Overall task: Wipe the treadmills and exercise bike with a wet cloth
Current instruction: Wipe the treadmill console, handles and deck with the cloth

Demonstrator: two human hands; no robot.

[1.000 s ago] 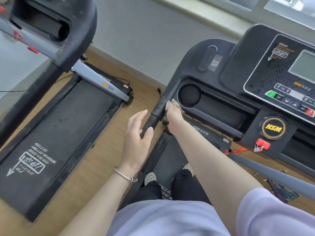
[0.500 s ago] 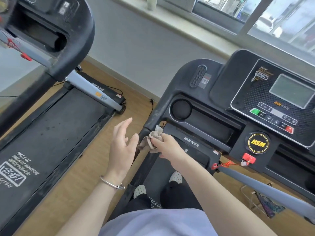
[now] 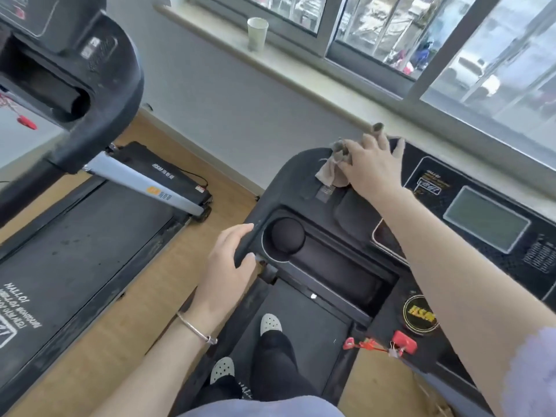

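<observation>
The matte black plastic console (image 3: 304, 176) of the near treadmill, with its round cup well and flat grey screen, fills the right side, while a second treadmill (image 3: 78, 236) with a dusty, rubbery black belt lies to the left on a pale wood-plank floor (image 3: 144, 296) below a grey wall and a stone-like windowsill bearing a paper cup (image 3: 257, 34). The right hand (image 3: 371, 170) has its grip spread flat, pressing a crumpled, limp grey-brown cloth (image 3: 332, 168) onto the console's rounded top edge. The left hand (image 3: 225, 269), a thin metal bangle at its wrist, curls its grip round the smooth black handrail (image 3: 245, 245).
</observation>
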